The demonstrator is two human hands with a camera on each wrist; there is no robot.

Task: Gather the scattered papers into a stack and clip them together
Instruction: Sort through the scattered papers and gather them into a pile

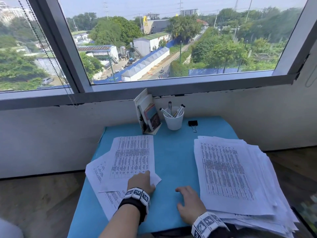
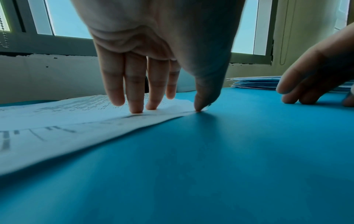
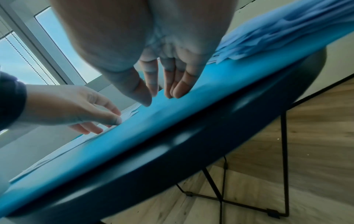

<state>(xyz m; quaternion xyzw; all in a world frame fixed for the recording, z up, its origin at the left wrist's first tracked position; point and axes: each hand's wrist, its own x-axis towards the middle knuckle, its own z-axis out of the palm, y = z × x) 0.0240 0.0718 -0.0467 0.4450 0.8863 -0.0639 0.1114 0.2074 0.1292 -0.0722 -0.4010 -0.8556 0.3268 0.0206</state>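
Observation:
Several printed sheets [image 1: 132, 157] lie fanned on the left of the blue table [image 1: 173, 152]. My left hand [image 1: 142, 182] rests on their near right corner, straight fingers [image 2: 137, 104] pressing the top sheet [image 2: 76, 115] flat. A thick, uneven stack of papers [image 1: 228, 170] lies on the right side. My right hand [image 1: 188, 203] sits open on the bare blue surface just left of that stack, fingers [image 3: 178, 91] relaxed and holding nothing. A black binder clip [image 1: 193, 124] lies at the back, right of the cup.
A white cup of markers [image 1: 174, 120] and a stand holding booklets [image 1: 148, 115] sit at the back centre below the window. The paper stack [image 3: 277, 33] overhangs the table's right edge. Wooden floor [image 3: 316, 136] and thin black table legs [image 3: 284, 159] show below.

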